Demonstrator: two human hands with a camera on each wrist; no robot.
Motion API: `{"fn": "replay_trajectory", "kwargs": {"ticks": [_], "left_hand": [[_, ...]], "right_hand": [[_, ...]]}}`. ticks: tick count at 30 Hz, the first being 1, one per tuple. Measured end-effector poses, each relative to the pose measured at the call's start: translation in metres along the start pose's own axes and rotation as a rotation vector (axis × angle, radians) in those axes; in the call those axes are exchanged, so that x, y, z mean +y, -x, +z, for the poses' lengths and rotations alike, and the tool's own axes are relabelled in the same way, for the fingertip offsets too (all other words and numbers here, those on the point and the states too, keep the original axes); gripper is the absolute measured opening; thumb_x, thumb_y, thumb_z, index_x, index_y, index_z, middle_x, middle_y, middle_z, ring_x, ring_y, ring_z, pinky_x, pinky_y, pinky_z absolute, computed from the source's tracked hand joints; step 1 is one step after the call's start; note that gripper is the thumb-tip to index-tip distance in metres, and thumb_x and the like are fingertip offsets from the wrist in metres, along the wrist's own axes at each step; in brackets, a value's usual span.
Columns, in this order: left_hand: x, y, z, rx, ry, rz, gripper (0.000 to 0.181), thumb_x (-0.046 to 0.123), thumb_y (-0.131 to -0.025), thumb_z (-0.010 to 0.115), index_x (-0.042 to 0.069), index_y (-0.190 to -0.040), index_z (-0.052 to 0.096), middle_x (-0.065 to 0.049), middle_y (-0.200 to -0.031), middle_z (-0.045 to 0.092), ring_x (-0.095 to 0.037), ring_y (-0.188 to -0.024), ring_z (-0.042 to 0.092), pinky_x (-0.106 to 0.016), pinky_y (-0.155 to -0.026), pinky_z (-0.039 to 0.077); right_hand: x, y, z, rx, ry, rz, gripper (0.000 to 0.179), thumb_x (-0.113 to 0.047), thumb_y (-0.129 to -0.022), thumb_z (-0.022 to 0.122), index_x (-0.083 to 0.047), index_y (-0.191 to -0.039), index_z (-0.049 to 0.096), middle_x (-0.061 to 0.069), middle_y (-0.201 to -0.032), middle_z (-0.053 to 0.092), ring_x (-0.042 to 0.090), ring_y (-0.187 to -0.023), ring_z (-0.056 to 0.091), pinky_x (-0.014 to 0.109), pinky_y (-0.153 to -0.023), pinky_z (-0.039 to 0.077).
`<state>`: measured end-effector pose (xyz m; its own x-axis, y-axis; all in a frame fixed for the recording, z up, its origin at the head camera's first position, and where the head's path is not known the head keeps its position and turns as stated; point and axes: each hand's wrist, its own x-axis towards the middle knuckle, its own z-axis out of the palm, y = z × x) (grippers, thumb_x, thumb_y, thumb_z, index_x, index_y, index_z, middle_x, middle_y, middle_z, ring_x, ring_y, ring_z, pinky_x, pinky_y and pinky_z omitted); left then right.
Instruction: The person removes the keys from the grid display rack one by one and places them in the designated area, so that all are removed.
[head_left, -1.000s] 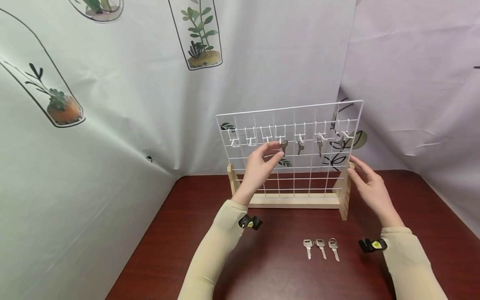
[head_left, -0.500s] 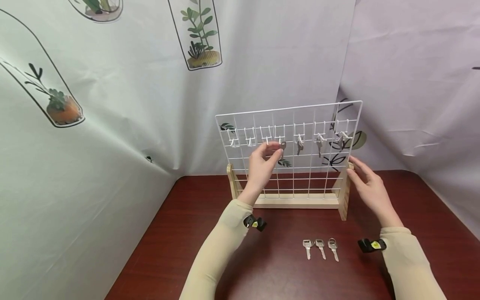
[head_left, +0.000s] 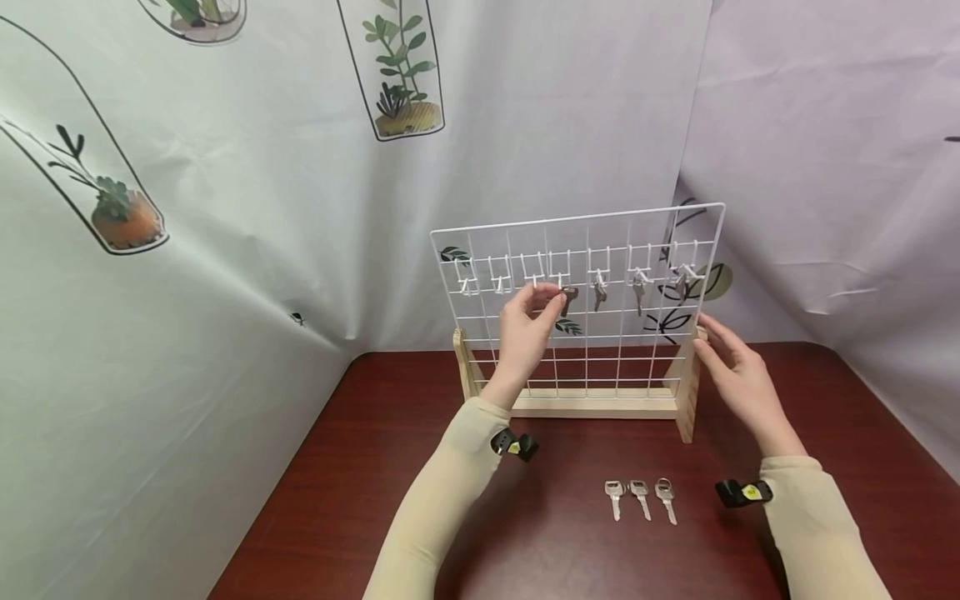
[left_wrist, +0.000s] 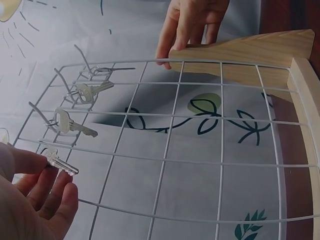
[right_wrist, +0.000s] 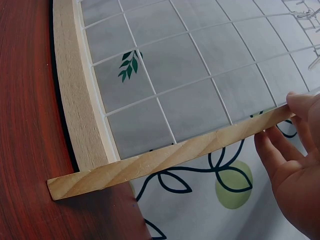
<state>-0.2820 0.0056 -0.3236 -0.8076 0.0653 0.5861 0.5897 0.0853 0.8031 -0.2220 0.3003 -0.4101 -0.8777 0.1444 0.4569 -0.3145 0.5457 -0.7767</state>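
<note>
Key [left_wrist: 64, 165] at the wire grid [head_left: 577, 217]

Left hand [head_left: 524, 335] pinches it just beside a white hook [head_left: 559, 280]; right hand [head_left: 741, 390] grips the wooden side post [head_left: 687, 396] between thumb and fingers; three more keys [head_left: 639, 488] lie in a row on the surface [head_left: 555, 517]

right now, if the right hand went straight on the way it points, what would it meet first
The wooden side post, most likely: the right hand has it between thumb and fingers. Past it, the white wire grid looks next, though depth is unclear.
</note>
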Motion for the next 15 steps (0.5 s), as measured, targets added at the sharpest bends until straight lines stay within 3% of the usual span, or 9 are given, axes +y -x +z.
{"fn": "replay_trajectory", "kwargs": {"ticks": [2, 4, 15], "left_hand": [[0.002, 0.001, -0.001, 0.001, -0.007, -0.006, 0.015, 0.003, -0.094, 0.068, -0.005, -0.106, 0.069, -0.021, -0.102, 0.072, -0.023, -0.087, 0.067, -0.023, -0.075, 0.053], [0.003, 0.002, -0.001, -0.005, -0.005, -0.008, 0.015, 0.001, -0.094, 0.067, -0.008, -0.107, 0.068, -0.023, -0.103, 0.072, -0.025, -0.088, 0.067, -0.023, -0.075, 0.054], [0.004, 0.01, -0.008, -0.026, 0.077, 0.014, 0.017, 0.009, -0.095, 0.07, -0.004, -0.106, 0.07, -0.016, -0.104, 0.073, -0.013, -0.085, 0.066, -0.024, -0.077, 0.055]], "right_hand": [[-0.001, 0.0, 0.0, -0.001, 0.0, 0.005, 0.052, -0.031, -0.105, 0.055, -0.021, -0.155, 0.042, 0.021, -0.149, 0.048, 0.035, -0.132, 0.049, 0.002, -0.085, 0.037], [-0.001, 0.0, 0.0, -0.003, -0.003, 0.006, 0.052, -0.031, -0.105, 0.055, -0.021, -0.155, 0.042, 0.021, -0.15, 0.047, 0.038, -0.132, 0.049, 0.002, -0.084, 0.037], [-0.002, 0.001, 0.001, 0.0, -0.003, 0.006, 0.051, -0.033, -0.105, 0.055, -0.024, -0.154, 0.043, 0.021, -0.149, 0.048, 0.025, -0.132, 0.05, 0.002, -0.086, 0.037]]}}
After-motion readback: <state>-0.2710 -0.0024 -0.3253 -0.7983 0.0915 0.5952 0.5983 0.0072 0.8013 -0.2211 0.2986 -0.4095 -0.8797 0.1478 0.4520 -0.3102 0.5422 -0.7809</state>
